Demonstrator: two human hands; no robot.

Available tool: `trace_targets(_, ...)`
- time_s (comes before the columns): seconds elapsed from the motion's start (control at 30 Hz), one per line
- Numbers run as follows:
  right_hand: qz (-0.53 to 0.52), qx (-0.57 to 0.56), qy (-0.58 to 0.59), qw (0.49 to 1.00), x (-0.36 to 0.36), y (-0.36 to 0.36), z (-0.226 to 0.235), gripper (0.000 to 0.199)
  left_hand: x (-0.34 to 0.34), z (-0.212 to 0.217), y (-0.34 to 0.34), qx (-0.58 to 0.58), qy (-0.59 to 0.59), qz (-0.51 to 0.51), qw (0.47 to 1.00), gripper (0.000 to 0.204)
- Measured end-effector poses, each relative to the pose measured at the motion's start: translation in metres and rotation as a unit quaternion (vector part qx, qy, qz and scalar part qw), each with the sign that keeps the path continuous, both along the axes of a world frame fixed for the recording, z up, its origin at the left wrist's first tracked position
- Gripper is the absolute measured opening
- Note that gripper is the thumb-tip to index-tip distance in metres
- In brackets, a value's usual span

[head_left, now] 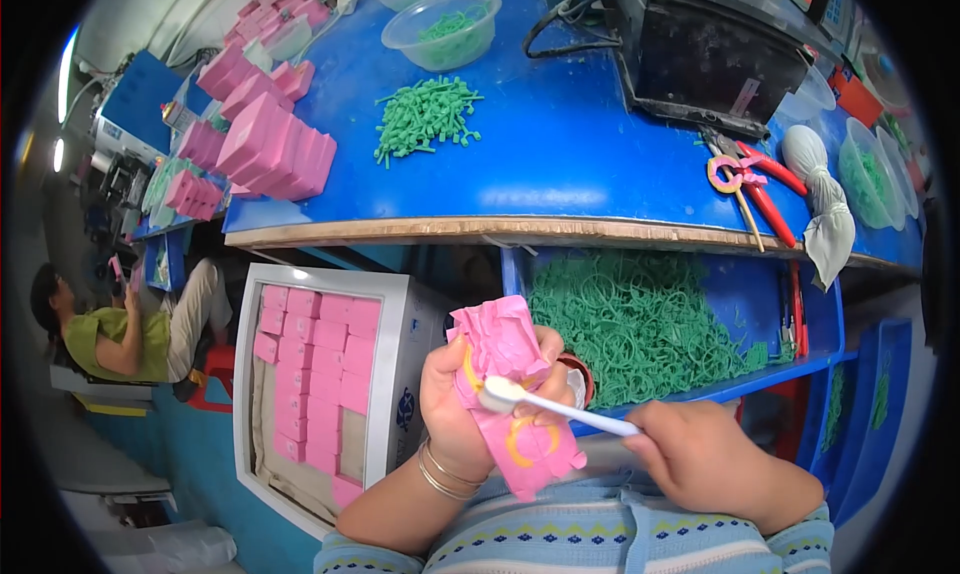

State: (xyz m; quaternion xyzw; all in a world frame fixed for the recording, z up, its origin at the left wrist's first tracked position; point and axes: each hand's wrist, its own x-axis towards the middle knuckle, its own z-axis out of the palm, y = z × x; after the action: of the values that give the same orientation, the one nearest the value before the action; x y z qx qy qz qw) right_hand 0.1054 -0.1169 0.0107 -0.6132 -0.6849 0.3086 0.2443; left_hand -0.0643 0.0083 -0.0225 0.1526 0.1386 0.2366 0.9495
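Observation:
My left hand (447, 404) is closed round a pink rubber mould (505, 339), which is folded open in front of my body. One flap hangs down below the fingers and bears a yellow curved mark. My right hand (700, 456) grips the handle of a white brush (580, 414). The brush's oval, whitish head lies over the mould, near the left fingertips. Whether its bristles touch the mould cannot be seen. Just beyond the hands is a blue drawer (690, 386) with many green wax pieces (630, 324) in it.
On the blue table (560, 164) lie a green pile (428, 117), a plastic bowl (440, 34), pink block stacks (275, 149), red-handled pliers (765, 199) and a white cloth pouch (818, 189). A white-framed box (370, 414) of pink blocks stands left. Another person (120, 334) sits far left.

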Motion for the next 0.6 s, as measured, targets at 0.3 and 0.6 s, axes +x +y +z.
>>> trace_targets(0.3, -0.011, 0.058, -0.051, 0.997, -0.006, 0.004, -0.004, 0.017, 0.003, 0.002, 0.002, -0.009, 0.007, 0.070, 0.997, 0.062)
trace_targets(0.6, 0.010, 0.049, -0.041, 0.998, -0.001, 0.004, 0.000, 0.016, -0.003, 0.001, 0.014, 0.055, -0.033, 0.041, 0.997, 0.063)
